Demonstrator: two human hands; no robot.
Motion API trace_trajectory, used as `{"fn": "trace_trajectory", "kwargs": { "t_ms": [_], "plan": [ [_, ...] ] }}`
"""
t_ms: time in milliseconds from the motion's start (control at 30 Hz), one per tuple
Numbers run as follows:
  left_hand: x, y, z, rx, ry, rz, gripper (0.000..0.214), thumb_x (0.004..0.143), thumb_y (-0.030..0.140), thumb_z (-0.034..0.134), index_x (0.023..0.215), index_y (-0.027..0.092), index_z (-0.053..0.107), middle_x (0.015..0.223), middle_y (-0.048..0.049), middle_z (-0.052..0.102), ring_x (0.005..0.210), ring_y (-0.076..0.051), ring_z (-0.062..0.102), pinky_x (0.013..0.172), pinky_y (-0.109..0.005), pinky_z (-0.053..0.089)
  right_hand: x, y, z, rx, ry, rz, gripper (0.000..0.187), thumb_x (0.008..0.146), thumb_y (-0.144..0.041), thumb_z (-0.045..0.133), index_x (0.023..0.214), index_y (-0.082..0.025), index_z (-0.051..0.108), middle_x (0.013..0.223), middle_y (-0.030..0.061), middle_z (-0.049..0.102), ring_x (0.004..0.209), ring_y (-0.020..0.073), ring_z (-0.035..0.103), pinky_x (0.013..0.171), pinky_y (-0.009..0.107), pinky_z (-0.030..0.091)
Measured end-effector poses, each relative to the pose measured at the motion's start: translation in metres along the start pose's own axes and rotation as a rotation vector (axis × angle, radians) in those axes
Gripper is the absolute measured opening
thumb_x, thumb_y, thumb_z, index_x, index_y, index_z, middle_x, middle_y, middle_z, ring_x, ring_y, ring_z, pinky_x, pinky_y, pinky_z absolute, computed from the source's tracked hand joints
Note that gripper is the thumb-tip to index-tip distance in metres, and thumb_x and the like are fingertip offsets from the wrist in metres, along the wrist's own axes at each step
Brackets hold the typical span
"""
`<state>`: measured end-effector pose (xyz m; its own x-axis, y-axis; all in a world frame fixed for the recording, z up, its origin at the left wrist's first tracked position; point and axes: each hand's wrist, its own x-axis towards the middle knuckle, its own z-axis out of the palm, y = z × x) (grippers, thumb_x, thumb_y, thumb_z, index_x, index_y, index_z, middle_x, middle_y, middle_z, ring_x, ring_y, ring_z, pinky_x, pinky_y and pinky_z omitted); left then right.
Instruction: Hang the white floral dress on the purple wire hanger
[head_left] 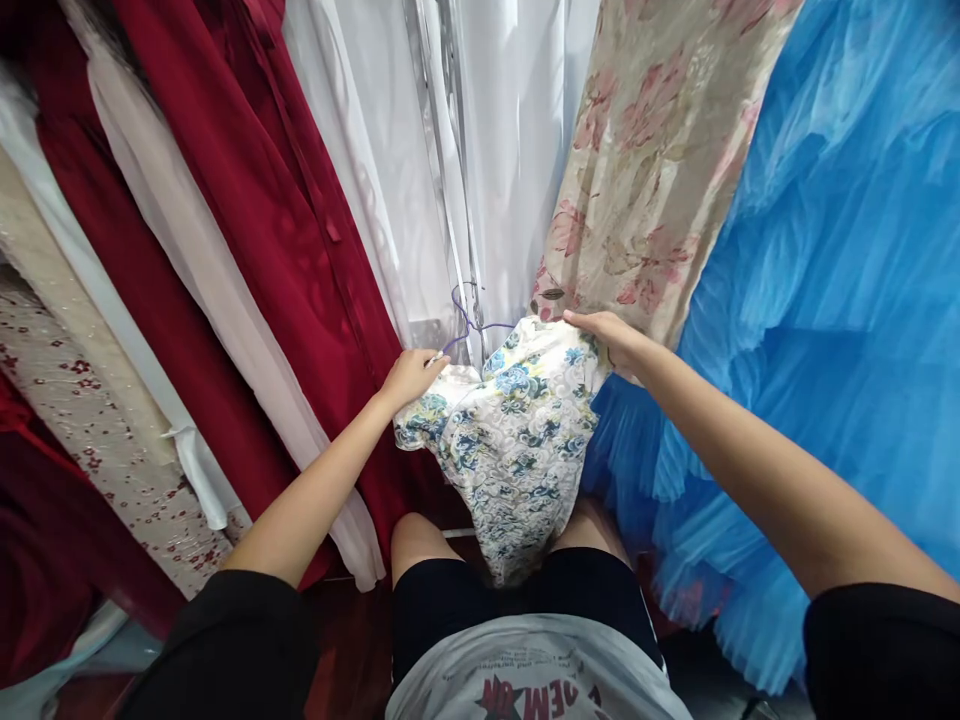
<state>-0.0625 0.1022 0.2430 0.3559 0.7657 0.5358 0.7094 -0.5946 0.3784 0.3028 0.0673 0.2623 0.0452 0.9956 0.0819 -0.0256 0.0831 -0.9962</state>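
A white short-sleeved top [517, 450] with blue flowers and leaves hangs in front of me, on a thin purple hanger [466, 325]. My left hand [416, 378] is closed on the top's left shoulder and the hanger's arm there. At the other shoulder, my right hand [619, 345] pinches the cloth, thumb above and the other fingers mostly hidden behind. The hanger's hook shows above the neckline, near the white cloth. Down between my thighs the top narrows, and whether it continues further as a dress I cannot tell.
Long dark red gowns [247, 200] hang at left, beside a beige sequinned gown [82, 400]. White cloth [510, 130] hangs straight ahead. To the right are a beige floral gown [652, 170] and a full blue tulle gown [840, 300]. Dark reddish floor [349, 640] shows below.
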Motion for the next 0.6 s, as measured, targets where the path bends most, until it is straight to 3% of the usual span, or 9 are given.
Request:
{"fn": "trace_trajectory", "kwargs": {
  "t_ms": [100, 200, 300, 367, 433, 500, 600],
  "plan": [
    [0.011, -0.005, -0.003, -0.048, 0.061, -0.048, 0.042, 0.086, 0.048, 0.055, 0.057, 0.018, 0.049, 0.054, 0.0023, 0.039, 0.057, -0.013, 0.039, 0.055, -0.027, 0.024, 0.005, -0.019, 0.006, 0.159, -0.055, 0.090, 0.020, 0.089, -0.034, 0.067, 0.088, -0.014, 0.072, 0.077, 0.0087, 0.076, 0.071, 0.0222, 0.069, 0.071, 0.033, 0.056],
    [0.018, -0.018, -0.006, -0.080, 0.135, -0.094, 0.038, 0.083, 0.046, 0.057, 0.058, 0.018, 0.050, 0.055, 0.0021, 0.042, 0.059, -0.014, 0.040, 0.056, -0.026, 0.025, -0.008, -0.029, 0.022, 0.191, -0.182, 0.028, 0.028, 0.093, -0.039, 0.059, 0.095, -0.015, 0.071, 0.086, 0.0094, 0.077, 0.083, 0.0246, 0.071, 0.080, 0.036, 0.056],
    [0.014, -0.035, -0.003, -0.106, 0.220, -0.150, 0.040, 0.083, 0.047, 0.057, 0.057, 0.019, 0.046, 0.054, 0.0019, 0.042, 0.058, -0.013, 0.039, 0.055, -0.026, 0.024, -0.045, -0.031, 0.039, 0.035, -0.540, -0.035, 0.037, 0.091, -0.046, 0.061, 0.109, -0.016, 0.070, 0.101, 0.0091, 0.076, 0.096, 0.0267, 0.070, 0.087, 0.038, 0.056],
    [0.008, -0.044, 0.004, -0.128, 0.288, -0.201, 0.046, 0.088, 0.052, 0.050, 0.055, 0.021, 0.039, 0.052, 0.0019, 0.039, 0.055, -0.013, 0.035, 0.053, -0.027, 0.023, -0.076, -0.030, 0.046, -0.161, -0.827, -0.086, 0.041, 0.088, -0.044, 0.067, 0.121, -0.019, 0.067, 0.115, 0.0073, 0.073, 0.107, 0.0262, 0.068, 0.092, 0.037, 0.055],
    [0.000, -0.047, 0.014, -0.211, 0.384, -0.276, 0.053, 0.092, 0.058, 0.041, 0.054, 0.022, 0.033, 0.050, 0.0022, 0.035, 0.051, -0.012, 0.033, 0.051, -0.028, 0.023, -0.101, -0.026, 0.049, -0.410, -1.004, -0.130, 0.048, 0.087, -0.041, 0.070, 0.131, -0.024, 0.063, 0.124, 0.0060, 0.070, 0.115, 0.0258, 0.065, 0.094, 0.035, 0.054],
    [-0.005, -0.039, 0.024, -0.363, 0.471, -0.329, 0.059, 0.094, 0.066, 0.034, 0.054, 0.023, 0.033, 0.050, 0.0020, 0.035, 0.048, -0.011, 0.034, 0.050, -0.028, 0.026, -0.116, -0.015, 0.048, -0.683, -0.973, -0.225, 0.057, 0.085, -0.041, 0.072, 0.138, -0.026, 0.059, 0.125, 0.0074, 0.069, 0.115, 0.0273, 0.066, 0.093, 0.034, 0.054],
    [-0.007, -0.005, 0.035, -0.610, 0.463, -0.290, 0.067, 0.094, 0.073, 0.026, 0.052, 0.021, 0.037, 0.051, 0.0003, 0.040, 0.049, -0.012, 0.040, 0.051, -0.027, 0.032, -0.122, 0.009, 0.044, -1.017, -0.684, -0.490, 0.072, 0.079, -0.041, 0.077, 0.145, -0.024, 0.053, 0.126, 0.0131, 0.067, 0.113, 0.0339, 0.065, 0.094, 0.042, 0.053]
  ]
}}
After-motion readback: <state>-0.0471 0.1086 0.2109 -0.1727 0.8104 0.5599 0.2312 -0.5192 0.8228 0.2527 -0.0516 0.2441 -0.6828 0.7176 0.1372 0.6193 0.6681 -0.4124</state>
